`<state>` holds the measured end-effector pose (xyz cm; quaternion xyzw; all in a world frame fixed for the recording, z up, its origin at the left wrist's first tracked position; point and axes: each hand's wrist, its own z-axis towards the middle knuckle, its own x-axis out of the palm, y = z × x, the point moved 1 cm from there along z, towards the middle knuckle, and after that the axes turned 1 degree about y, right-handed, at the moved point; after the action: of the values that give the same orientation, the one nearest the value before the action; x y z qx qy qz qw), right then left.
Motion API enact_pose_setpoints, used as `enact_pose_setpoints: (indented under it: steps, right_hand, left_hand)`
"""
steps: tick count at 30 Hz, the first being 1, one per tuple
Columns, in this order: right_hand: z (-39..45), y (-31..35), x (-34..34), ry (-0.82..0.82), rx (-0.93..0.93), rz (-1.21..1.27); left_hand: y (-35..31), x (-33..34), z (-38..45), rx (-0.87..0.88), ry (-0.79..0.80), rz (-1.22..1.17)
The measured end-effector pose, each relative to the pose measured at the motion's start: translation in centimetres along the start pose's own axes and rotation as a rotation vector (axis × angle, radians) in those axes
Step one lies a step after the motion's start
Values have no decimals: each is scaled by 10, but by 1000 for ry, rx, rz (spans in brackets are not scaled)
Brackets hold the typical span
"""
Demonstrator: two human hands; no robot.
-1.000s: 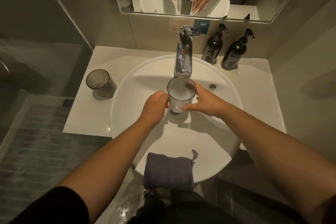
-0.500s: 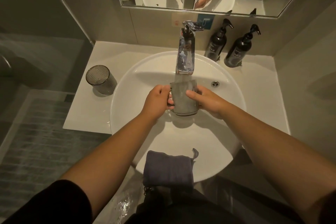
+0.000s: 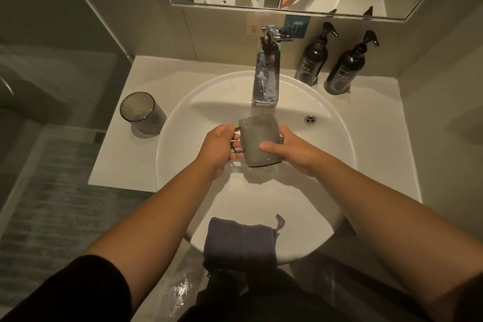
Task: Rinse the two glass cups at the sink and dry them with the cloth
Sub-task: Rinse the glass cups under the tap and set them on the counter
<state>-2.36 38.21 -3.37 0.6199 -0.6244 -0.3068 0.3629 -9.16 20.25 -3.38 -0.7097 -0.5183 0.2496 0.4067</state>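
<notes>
Tipped since a second ago from upright to on its side, the cup (image 3: 260, 141) now takes the stream on its outer wall.

Rinsing of the first cup is under way over the sink (image 3: 339, 165), below the tap (image 3: 266, 78). Left hand (image 3: 219, 148) is closed on the handle; right hand (image 3: 290, 151) wraps the body, thumb across the glass, both forearms reaching in level from the near edge. Second cup (image 3: 142, 114) stands upright on the table's left side, just beside the sink, apparently unrinsed. Cloth (image 3: 240, 242) hangs folded over the sink's near rim. Next, I judge, the cup needs turning to wash its remaining sides, then emptying before the cloth.
</notes>
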Motion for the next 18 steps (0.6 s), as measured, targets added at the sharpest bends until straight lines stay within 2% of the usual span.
enact_pose_setpoints:
  steps: [6, 10, 12, 15, 18]
  right_hand:
    - [3, -2, 8, -116, -35, -135]
    - [2, -2, 13, -186, -56, -182]
    - [1, -1, 16, -241, -76, -220]
    - [0, 1, 19, -307, -110, -305]
    - [-6, 3, 17, -281, -134, -259]
  left_hand:
    - [7, 11, -3, -3, -77, 141]
    - [9, 19, -13, 21, -234, 428]
    - [8, 25, -20, 52, -191, 428]
    - [2, 34, -27, 38, -53, 269]
    - [0, 32, -25, -22, 40, 189]
